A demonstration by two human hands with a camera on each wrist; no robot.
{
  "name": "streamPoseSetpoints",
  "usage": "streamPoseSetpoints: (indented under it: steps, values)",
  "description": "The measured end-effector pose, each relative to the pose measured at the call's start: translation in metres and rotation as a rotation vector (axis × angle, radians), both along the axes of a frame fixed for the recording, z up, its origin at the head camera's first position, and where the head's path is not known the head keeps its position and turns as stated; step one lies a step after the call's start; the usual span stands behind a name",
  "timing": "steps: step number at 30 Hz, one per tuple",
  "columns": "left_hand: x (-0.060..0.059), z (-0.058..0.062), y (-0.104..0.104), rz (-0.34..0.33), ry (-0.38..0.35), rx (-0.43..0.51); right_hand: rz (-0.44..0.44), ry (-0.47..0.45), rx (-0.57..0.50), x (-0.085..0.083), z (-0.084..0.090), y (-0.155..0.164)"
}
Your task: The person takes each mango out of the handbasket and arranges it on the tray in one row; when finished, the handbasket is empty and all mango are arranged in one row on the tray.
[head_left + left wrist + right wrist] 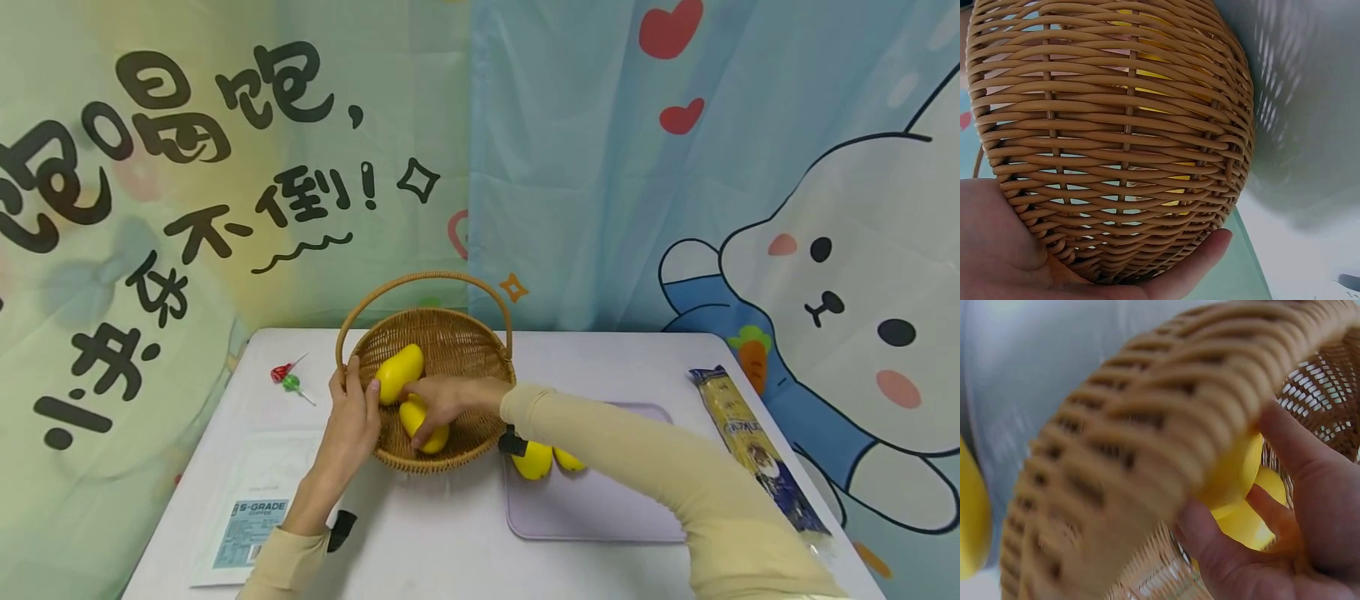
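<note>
A round wicker basket [457, 350] with a tall handle stands on the table, its opening tipped toward me. My left hand [352, 412] holds its left side, and the left wrist view shows the hand curved round the outside of the weave [1122, 125]. Reaching over the right rim, my right hand [442, 402] grips a yellow mango [426, 427] inside. Thumb and fingers lie on either side of that fruit in the right wrist view. Another yellow mango [401, 372] lies beside it, toward the basket's left wall.
Two yellow fruits [532, 461] lie on a lilac tray [600, 517] at right, partly hidden by my right sleeve. A long printed packet [757, 446] is at the far right. At left are two lollipops [291, 382] and a white coffee bag [251, 517].
</note>
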State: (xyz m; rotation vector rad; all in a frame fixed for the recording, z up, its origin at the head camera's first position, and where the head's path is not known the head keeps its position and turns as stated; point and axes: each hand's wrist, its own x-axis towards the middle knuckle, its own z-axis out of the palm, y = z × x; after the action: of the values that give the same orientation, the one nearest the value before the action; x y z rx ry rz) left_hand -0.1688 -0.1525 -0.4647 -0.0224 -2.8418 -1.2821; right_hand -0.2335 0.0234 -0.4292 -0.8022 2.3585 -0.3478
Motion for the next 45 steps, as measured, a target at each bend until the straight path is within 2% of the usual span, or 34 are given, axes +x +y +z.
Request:
streamPoseSetpoints:
  steps: [6, 14, 24, 30, 36, 42, 45]
  values:
    - [0.000, 0.001, 0.001, 0.006, -0.010, 0.005, -0.002, 0.003, 0.015, -0.006, 0.015, 0.016]
    - [0.000, 0.002, 0.002, 0.004, -0.019, 0.014, 0.013, 0.042, 0.020, -0.007, 0.047, 0.047]
    - [0.000, 0.002, 0.002, 0.007, -0.007, -0.011, 0.035, 0.069, -0.093, 0.015, 0.086, 0.096]
    - [0.001, 0.001, 0.003, 0.011, -0.016, -0.002, -0.046, 0.098, -0.119, 0.030, 0.101, 0.135]
    - [0.002, 0.000, 0.002, 0.002, -0.023, -0.003, -0.162, 0.092, -0.175, 0.037, 0.101, 0.182]
    - [0.003, 0.000, 0.001, -0.004, -0.019, -0.001, -0.270, 0.117, -0.196, 0.044, 0.088, 0.227]
    - [0.003, 0.001, 0.001, -0.007, -0.012, -0.002, -0.318, 0.132, -0.204, 0.048, 0.077, 0.246]
